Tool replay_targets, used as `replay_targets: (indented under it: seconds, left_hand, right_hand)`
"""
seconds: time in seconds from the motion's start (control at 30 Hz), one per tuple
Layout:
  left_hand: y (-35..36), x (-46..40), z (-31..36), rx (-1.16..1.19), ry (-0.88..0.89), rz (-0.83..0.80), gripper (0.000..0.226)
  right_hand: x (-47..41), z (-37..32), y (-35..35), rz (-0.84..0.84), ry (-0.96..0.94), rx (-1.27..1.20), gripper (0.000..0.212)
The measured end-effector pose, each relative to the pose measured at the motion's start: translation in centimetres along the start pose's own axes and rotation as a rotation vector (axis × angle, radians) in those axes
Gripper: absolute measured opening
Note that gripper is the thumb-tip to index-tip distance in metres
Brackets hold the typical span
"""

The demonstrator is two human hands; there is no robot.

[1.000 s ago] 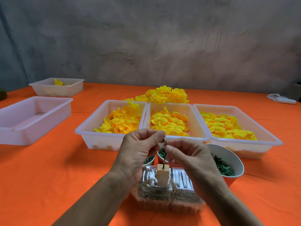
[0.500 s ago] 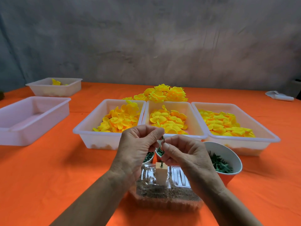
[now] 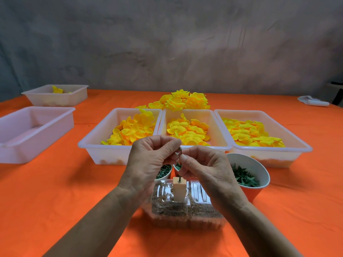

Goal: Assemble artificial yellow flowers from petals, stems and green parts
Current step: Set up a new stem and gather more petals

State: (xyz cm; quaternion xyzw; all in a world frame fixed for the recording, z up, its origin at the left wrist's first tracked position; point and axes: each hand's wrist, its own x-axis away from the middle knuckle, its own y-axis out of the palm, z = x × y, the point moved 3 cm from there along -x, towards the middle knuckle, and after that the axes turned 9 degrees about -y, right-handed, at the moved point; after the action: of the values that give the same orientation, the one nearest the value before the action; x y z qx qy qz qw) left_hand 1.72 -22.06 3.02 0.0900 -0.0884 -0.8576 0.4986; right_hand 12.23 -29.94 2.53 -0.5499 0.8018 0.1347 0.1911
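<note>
A thin dark green stem stands upright in a small wooden block, which sits on a clear plastic box holding brown granules. My left hand and my right hand meet above the block, and both pinch the top of the stem between thumb and fingertips. Three white trays of yellow petals stand behind: left, middle and right. A pile of finished yellow flowers lies beyond them. A paper cup of green parts stands at the right.
Two smaller cups of green pieces sit partly hidden behind my hands. An empty white tray and a farther tray holding a few yellow pieces stand at the left. A white object lies far right on the orange tablecloth.
Both hands stay pinched at the stem top; the fingertips have closed in slightly. The view has shifted a little, and nothing else moved.
</note>
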Motion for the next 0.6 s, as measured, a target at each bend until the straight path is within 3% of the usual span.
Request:
replay_targets:
  seconds: [0.33, 0.6]
  left_hand:
    - [0.0, 0.5, 1.0, -0.232, 0.196, -0.010, 0.013]
    - [0.1, 0.4, 1.3, -0.214, 0.184, -0.035, 0.011]
  right_hand:
    - [0.0, 0.0, 0.0, -0.016, -0.018, 0.042, 0.013]
    - [0.0, 0.0, 0.1, -0.014, -0.017, 0.042, 0.016]
